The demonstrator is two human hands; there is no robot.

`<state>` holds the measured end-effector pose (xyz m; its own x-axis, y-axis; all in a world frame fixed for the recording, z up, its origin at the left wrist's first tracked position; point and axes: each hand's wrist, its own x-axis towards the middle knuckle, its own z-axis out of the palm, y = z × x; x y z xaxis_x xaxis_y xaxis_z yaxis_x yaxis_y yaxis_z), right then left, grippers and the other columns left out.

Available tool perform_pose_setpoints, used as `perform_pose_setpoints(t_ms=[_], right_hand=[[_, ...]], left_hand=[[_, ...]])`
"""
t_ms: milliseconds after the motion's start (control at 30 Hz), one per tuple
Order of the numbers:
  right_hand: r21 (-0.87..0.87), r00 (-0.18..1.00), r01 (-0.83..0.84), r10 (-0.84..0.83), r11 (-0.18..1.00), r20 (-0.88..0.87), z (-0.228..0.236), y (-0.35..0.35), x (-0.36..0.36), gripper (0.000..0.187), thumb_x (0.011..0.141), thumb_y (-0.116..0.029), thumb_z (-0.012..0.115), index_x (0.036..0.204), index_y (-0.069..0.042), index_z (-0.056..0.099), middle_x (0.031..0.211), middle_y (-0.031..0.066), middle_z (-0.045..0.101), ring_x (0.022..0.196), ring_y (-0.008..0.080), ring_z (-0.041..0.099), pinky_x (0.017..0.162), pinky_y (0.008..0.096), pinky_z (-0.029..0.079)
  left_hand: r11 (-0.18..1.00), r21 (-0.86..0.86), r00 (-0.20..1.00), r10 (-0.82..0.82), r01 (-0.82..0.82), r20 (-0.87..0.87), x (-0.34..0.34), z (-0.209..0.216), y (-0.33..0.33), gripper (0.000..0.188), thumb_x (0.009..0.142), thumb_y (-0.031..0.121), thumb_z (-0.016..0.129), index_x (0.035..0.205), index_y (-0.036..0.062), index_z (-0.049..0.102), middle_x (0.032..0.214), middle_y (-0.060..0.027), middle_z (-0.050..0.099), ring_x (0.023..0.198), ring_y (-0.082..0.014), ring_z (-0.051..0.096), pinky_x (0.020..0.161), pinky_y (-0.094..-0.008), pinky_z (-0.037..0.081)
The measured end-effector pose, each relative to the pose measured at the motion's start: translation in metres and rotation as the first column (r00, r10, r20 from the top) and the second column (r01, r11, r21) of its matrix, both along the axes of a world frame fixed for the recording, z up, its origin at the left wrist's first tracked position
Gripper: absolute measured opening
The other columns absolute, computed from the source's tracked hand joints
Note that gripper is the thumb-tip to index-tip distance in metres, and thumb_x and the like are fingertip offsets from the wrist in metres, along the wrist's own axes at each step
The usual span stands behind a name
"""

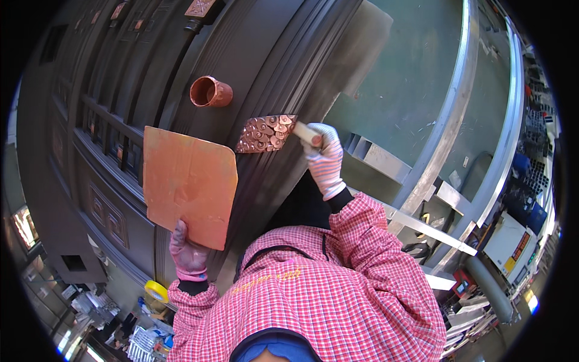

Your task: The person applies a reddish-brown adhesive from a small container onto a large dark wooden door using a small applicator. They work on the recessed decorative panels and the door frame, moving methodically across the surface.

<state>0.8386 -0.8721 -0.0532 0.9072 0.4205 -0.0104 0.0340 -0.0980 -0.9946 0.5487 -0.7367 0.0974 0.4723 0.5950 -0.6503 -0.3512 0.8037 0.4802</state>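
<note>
My left hand [191, 250], in a stained glove, grips the lower edge of a flat copper-coloured board [190, 181], thumb on top. My gloved right hand [325, 158] is closed round a short, pale-handled tool [307, 134]. The tool's tip meets the right end of a shiny copper relief ornament [264, 134] of overlapping round shapes; I cannot make out its working end. The ornament lies over the ridged edge of a dark brown panelled door [253, 60]. Above the board, a copper-coloured cup [223, 95] stands on the door, its mouth toward me.
Copper ornaments [200, 7] sit farther up the door. To the right are long metal rails [443, 120] and a box-section bar [380, 160] over a green floor. A yellow tape roll [156, 291] lies at lower left, and a white machine [509, 247] stands at far right.
</note>
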Motion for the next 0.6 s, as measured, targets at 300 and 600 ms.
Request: perform_pose_setpoints(t_ms=[300,600], right_hand=[[-0.089,0.993,0.078,-0.069,0.993,0.098,0.019,0.001,0.017,0.025,0.080,-0.002,0.073,0.103,-0.005,0.064,0.096,0.0119,0.063,0.084,0.0275,0.064,0.078,0.0336,0.052],[-0.249,0.835,-0.217,0.312,0.944,0.453,0.090,0.024,0.028,0.029,0.072,-0.009,0.077,0.098,-0.012,0.066,0.090,0.0109,0.064,0.078,0.0336,0.065,0.070,0.0389,0.054]], left_hand=[[0.998,0.044,0.999,-0.050,0.051,-0.015,0.010,0.004,0.000,0.059,0.094,0.014,0.066,0.146,0.0068,0.041,0.147,-0.0131,0.048,0.135,-0.0322,0.047,0.112,-0.0559,0.037],[0.996,0.066,0.999,0.052,-0.051,-0.011,-0.001,0.003,-0.008,0.061,0.093,0.015,0.066,0.147,0.0098,0.039,0.149,-0.0108,0.046,0.134,-0.0305,0.048,0.110,-0.0563,0.040]])
